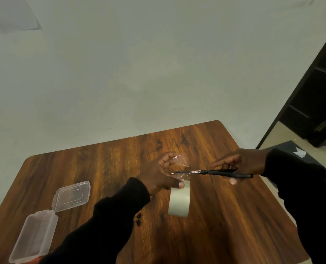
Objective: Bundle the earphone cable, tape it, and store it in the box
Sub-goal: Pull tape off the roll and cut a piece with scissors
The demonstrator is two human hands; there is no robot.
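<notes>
Clear tape strip (pixel 181 164) pinched by left hand (pixel 163 173) fingers; right hand (pixel 240 164) gripping scissors (pixel 215 172)

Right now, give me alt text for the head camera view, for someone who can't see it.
Over a wooden table, the left hand holds a strip pulled from a clear tape roll while the right hand cuts it with black scissors. An open, empty clear plastic box sits at the table's left, and earbuds peek from under the left sleeve.
</notes>
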